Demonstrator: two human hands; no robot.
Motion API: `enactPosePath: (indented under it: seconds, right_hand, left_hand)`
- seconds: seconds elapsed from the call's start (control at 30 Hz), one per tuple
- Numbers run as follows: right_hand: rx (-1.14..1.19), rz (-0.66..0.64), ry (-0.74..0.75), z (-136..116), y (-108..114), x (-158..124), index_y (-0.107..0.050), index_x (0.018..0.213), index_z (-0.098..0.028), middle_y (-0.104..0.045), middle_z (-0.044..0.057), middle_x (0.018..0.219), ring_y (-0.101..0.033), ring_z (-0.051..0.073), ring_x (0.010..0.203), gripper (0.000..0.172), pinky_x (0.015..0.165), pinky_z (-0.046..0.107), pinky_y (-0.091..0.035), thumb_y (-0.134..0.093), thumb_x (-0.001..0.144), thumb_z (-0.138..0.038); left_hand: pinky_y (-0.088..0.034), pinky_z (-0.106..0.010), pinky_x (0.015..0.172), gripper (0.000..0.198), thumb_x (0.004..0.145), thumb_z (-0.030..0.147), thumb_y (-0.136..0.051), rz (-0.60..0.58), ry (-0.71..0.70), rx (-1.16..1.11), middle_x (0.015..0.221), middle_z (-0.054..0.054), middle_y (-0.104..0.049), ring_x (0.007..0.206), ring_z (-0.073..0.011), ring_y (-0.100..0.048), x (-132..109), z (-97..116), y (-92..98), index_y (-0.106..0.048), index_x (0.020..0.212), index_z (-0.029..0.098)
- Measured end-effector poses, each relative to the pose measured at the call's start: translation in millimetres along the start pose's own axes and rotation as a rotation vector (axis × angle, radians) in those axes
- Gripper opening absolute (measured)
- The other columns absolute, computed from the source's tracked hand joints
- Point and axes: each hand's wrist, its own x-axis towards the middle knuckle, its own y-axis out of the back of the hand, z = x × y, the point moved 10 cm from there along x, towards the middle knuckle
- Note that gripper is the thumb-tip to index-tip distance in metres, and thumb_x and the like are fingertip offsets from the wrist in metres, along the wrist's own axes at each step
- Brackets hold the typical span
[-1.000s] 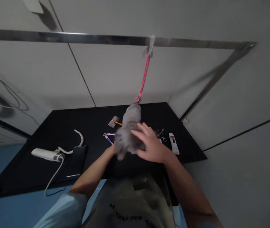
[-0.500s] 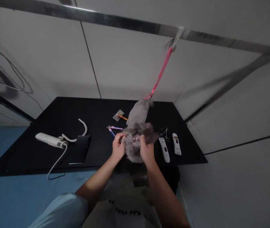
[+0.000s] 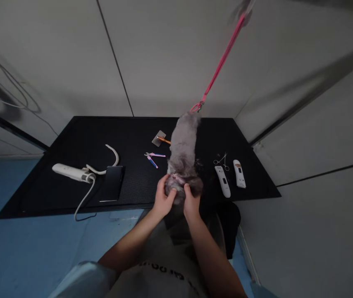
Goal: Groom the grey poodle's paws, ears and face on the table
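Observation:
A small grey dog, its coat clipped short along the back, is on the black table, with its darker, fluffier end towards me. My left hand is closed on the fur at the left of that end, thumb pressed inward. On the other side, my right hand grips the fur between thumb and fingers. A strip of bare pink skin shows just beyond my thumbs. My fingertips are partly hidden in the fur. A pink leash runs from the wall side to a loop at the dog's far end.
Left on the black table are a white corded device, a curved white piece and a dark phone-like slab. Nearer the dog lie a slicker brush and nail clippers. Right are scissors and two white trimmers.
The view has tipped downward. My hands have shifted lower on the dog's near end, and its fluffy fur now sits lower, with the pink skin showing as a strip. The grip continues.

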Motion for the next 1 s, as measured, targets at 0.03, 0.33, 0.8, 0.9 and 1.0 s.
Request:
enactPosePath:
  seconds: [0.03, 0.33, 0.8, 0.9, 1.0]
  right_hand:
    - [-0.022, 0.013, 0.005, 2, 2, -3, -0.057, 0.127, -0.013, -0.060, 0.014, 0.137, -0.057, 0.026, 0.126, 0.066, 0.111, 0.043, -0.041, -0.072, 0.071, -0.044]
    - [-0.105, -0.007, -0.047, 28, 11, -2, -0.059, 0.120, -0.013, -0.066, 0.015, 0.128, -0.060, 0.028, 0.122, 0.061, 0.106, 0.044, -0.046, -0.073, 0.070, -0.046]
    - [-0.748, -0.224, 0.169, -59, 42, 114, -0.066, 0.116, -0.014, -0.073, 0.013, 0.106, -0.069, 0.023, 0.090, 0.054, 0.081, 0.037, -0.055, -0.044, 0.091, -0.056]
    - [-1.154, 0.022, 0.156, -106, 70, 191, -0.066, 0.115, -0.010, -0.068, 0.020, 0.118, -0.061, 0.027, 0.113, 0.043, 0.097, 0.037, -0.045, -0.054, 0.091, -0.043]
    - [-1.311, 0.092, 0.020, -113, 79, 242, -0.070, 0.102, -0.001, -0.068, 0.029, 0.110, -0.060, 0.033, 0.114, 0.041, 0.097, 0.040, -0.042, -0.068, 0.083, -0.038]
  left_hand:
    - [-0.045, -0.046, 0.105, 0.043, 0.090, 0.030, -0.055, 0.050, -0.013, -0.005, 0.130, -0.014, -0.058, 0.121, -0.0252, -0.056, 6, 4, 11.5, -0.054, 0.132, 0.019]
    - [-0.040, -0.047, 0.109, 0.028, 0.089, 0.032, -0.057, -0.103, 0.096, 0.016, 0.124, -0.012, -0.062, 0.124, -0.0265, -0.055, 32, -18, -21.0, -0.068, 0.112, 0.020]
    - [-0.048, -0.029, 0.070, 0.023, 0.081, 0.024, -0.056, -0.012, 0.186, -0.222, 0.082, -0.003, -0.061, 0.078, -0.0173, -0.059, 13, -32, -2.9, -0.077, 0.088, 0.020]
    - [-0.044, -0.027, 0.063, 0.029, 0.087, 0.028, -0.053, -0.047, 0.175, -0.189, 0.071, -0.003, -0.056, 0.069, -0.0155, -0.054, 15, -27, 0.3, -0.071, 0.066, 0.018]
    - [-0.042, -0.026, 0.059, 0.025, 0.087, 0.030, -0.058, -0.074, 0.121, -0.143, 0.066, -0.001, -0.053, 0.065, -0.0143, -0.051, 16, -18, 4.6, -0.073, 0.069, 0.019]
